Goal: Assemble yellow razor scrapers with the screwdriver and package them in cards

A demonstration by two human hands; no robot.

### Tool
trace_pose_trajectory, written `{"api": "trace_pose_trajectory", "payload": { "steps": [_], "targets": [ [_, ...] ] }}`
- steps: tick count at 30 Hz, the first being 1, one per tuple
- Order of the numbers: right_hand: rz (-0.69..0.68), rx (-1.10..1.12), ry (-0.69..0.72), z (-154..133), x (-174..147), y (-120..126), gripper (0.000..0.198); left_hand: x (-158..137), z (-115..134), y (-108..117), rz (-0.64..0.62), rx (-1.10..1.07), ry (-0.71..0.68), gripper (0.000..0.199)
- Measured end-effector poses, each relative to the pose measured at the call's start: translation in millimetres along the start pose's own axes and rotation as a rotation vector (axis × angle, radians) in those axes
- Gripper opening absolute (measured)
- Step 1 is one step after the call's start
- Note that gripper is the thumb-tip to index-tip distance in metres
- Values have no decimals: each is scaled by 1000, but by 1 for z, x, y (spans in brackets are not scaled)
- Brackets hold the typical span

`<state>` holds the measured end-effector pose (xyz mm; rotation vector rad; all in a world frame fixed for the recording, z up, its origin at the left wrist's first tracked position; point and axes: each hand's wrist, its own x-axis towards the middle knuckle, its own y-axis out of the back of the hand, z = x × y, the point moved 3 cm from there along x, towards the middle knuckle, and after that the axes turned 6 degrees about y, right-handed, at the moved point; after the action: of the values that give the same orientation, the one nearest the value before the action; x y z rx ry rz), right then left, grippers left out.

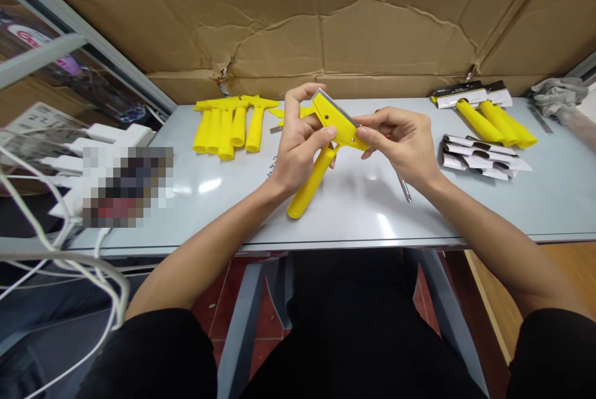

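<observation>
A yellow scraper with a metal blade along its head is held up over the table, its handle slanting down to the left. My left hand is closed around the head and neck, thumb on the yellow face. My right hand pinches the head's right corner between thumb and fingers. Below my right wrist shows a thin metal rod; its other end is hidden, and I cannot tell whether it lies on the table. Small metal screws lie beside my left hand, partly covered by it. Behind that hand are more yellow pieces.
Several yellow scraper handles lie at the back left. On the right are scrapers with card sleeves, a stack of folded cards and a grey cloth. A power strip with cables stands left; cardboard lines the back.
</observation>
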<state>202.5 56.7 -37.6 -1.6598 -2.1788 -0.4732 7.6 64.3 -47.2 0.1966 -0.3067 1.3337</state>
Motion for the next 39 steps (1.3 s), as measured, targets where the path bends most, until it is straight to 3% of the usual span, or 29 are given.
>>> {"api": "trace_pose_trajectory", "payload": {
  "steps": [6,11,19,27,39],
  "targets": [
    [22,-5,19,-4,2,6,66,1,-2,-1,-24,-3,16,74],
    [47,-51,9,-11,2,5,70,2,2,-6,1,43,34,57],
    [27,6,1,-2,2,7,71,3,4,-6,-118,50,72,54],
    [-23,-16,-73,-3,4,8,63,1,1,-3,-115,-5,156,58],
    [-2,-47,-49,-12,4,12,52,1,3,-2,-80,62,81,56]
  ]
}}
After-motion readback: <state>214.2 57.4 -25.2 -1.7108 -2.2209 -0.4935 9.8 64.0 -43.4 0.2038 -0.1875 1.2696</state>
